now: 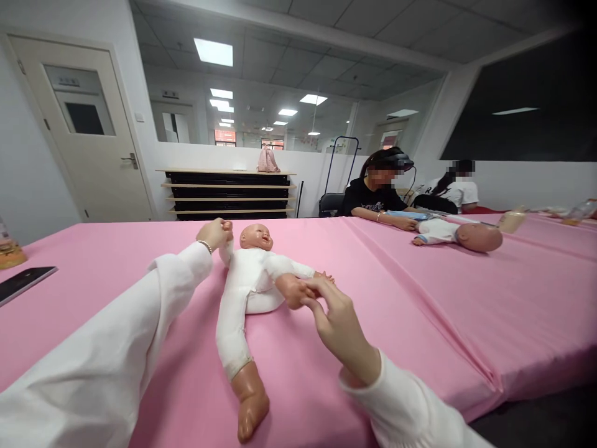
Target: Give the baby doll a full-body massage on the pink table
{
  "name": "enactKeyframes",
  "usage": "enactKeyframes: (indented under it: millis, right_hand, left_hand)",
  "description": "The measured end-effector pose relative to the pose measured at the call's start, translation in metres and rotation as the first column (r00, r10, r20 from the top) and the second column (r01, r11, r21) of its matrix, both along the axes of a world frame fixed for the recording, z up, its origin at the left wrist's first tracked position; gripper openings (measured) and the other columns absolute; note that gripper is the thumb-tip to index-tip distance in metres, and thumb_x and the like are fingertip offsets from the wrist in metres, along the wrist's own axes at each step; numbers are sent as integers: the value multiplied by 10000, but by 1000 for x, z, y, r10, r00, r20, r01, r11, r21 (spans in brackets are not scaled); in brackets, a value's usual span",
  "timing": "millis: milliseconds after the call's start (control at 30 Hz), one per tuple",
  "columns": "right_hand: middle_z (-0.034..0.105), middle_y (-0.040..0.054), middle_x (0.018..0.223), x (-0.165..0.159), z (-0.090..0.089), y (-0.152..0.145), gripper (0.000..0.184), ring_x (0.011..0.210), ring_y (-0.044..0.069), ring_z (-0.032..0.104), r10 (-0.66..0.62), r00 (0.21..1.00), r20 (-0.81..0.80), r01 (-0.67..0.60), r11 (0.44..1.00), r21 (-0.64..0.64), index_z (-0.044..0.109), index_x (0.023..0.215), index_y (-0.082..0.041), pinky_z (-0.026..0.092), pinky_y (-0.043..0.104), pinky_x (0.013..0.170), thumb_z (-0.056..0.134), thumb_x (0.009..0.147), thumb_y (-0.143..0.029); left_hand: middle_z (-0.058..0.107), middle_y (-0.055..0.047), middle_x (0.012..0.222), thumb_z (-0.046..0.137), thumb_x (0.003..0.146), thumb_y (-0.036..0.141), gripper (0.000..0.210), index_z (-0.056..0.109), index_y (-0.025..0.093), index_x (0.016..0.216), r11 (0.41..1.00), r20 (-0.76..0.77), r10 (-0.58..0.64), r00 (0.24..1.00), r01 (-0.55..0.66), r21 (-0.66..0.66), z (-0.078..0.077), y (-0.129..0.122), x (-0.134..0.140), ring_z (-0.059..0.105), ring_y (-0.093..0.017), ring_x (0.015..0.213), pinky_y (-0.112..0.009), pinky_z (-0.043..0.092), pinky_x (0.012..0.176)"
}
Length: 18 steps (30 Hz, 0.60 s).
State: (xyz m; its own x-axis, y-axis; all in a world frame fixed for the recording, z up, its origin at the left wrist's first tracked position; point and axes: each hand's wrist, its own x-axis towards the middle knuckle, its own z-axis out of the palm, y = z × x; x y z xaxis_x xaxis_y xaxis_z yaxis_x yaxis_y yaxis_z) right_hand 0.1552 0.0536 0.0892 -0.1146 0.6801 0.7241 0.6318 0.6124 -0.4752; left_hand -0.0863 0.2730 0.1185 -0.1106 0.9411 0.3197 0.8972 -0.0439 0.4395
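A baby doll (249, 283) in a white cloth body lies on its back on the pink table cover (420, 311), head away from me, one leg stretched towards me. My left hand (215, 233) is closed around the doll's raised hand beside its head. My right hand (338, 320) pinches the doll's foot, which is bent up near its other arm. Both my arms wear white sleeves.
A dark phone (23, 281) lies at the left edge. Across the table a person wearing a headset (377, 193) handles a second doll (459, 235); another person (454, 186) sits behind. A bottle (512, 219) stands far right. Shelves (228, 194) and a door (86, 130) are behind.
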Motion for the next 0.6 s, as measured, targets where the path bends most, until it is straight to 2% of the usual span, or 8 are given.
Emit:
enactKeyframes:
  millis: [67,133,267,333,400,467,533,600]
  right_hand:
    - [614,22,789,-13,18,22,193,731,124,564,124,984,129,-120,992,-35,555,816,-169,458,235,692,412,802,-39]
    - [608,13,795,-31,24,39,224,711,115,551,227,938,262,-209,973,-93,562,830,-167,456,224,675,422,768,-3]
    - [620,25,829,-70,3,56,227,746,141,546,332,768,548,-310,941,-137,571,861,-164,462,239,684,529,701,-9]
    - [624,44,824,-80,-13,59,197,737,159,555,324,720,613,-327,938,-113,572,833,-152,472,258,660,520,703,-13]
    - [621,54,820,-79,-23,56,201,728,171,566,320,756,571,-328,940,-93,577,837,-146,484,276,640,472,722,-17]
    - [622,52,829,-65,-23,45,225,752,171,583,328,859,392,-320,943,-88,578,871,-154,499,288,669,426,759,-32]
    - [636,42,856,-40,-14,27,214,780,155,602,308,944,116,-299,950,-89,579,900,-176,507,280,715,415,809,-75]
    - [655,30,834,-6,-7,3,119,772,156,617,214,972,-96,-222,972,-77,595,876,-197,512,268,703,496,819,-164]
  left_hand:
    - [661,-42,912,556,687,271,259,601,233,939,989,-170,-148,974,150,3,12,-4,21,600,-201,799,-264,393,624]
    - [662,-26,831,565,674,267,220,622,232,884,963,-262,-266,928,269,-24,15,-8,39,597,-180,748,-249,384,615]
    - [660,-25,825,557,706,280,272,638,264,965,873,-403,-478,780,472,-123,-4,-9,61,606,-182,744,-258,400,671]
    - [662,-32,882,524,745,284,295,630,299,1020,856,-431,-503,749,501,-128,-15,-8,65,614,-193,791,-272,411,716]
    - [665,-50,902,509,766,314,293,629,304,1033,878,-425,-466,776,466,-112,-21,-6,62,616,-220,832,-297,418,741]
    - [667,-71,915,517,764,353,295,626,281,1028,927,-361,-368,857,370,-67,-22,-1,52,612,-248,858,-319,424,737]
    - [667,-79,937,509,776,361,284,617,257,1018,976,-201,-212,956,216,-4,-22,5,33,609,-253,874,-322,429,731]
    - [658,-95,961,484,808,336,273,602,219,1025,998,39,-50,998,49,40,-23,10,11,607,-249,885,-328,440,726]
